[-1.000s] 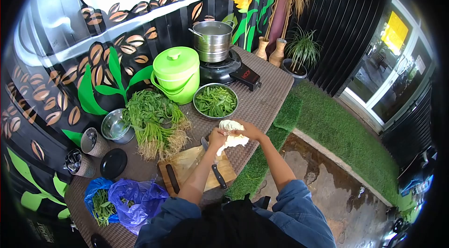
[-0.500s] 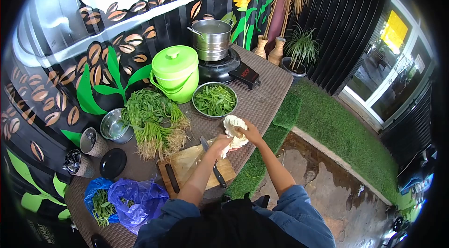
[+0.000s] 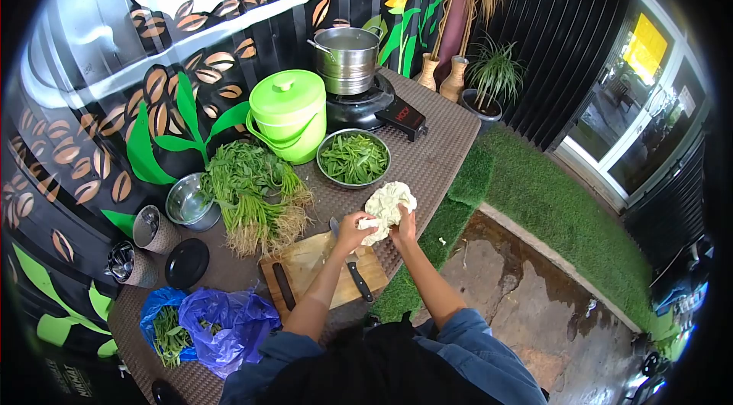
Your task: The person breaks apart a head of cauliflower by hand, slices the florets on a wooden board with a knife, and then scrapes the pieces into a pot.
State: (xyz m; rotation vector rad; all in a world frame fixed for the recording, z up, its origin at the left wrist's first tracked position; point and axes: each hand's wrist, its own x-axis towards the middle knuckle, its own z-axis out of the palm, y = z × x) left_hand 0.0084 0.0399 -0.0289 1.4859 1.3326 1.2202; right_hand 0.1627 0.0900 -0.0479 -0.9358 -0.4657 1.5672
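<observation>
A pale, crumpled cloth-like mass (image 3: 391,202) is held above the table's right edge. My left hand (image 3: 353,234) grips its lower left part, and my right hand (image 3: 404,229) holds its right side from below. Under my left forearm lies a wooden cutting board (image 3: 311,258). A knife (image 3: 359,280) with a black handle rests across the board, its blade partly hidden by my left hand. Just beyond the mass stands a metal bowl (image 3: 354,159) filled with cut green leaves.
Left of the board lie a bunch of rooted greens (image 3: 252,191), an empty metal bowl (image 3: 192,203) and plastic bags (image 3: 227,329). A green lidded bucket (image 3: 287,116) and a pot (image 3: 347,61) on a stove (image 3: 359,108) stand at the back.
The pale mass has opened out and now shows a wider, rounded top. My right hand has moved down to its lower right side, and my left hand has shifted slightly.
</observation>
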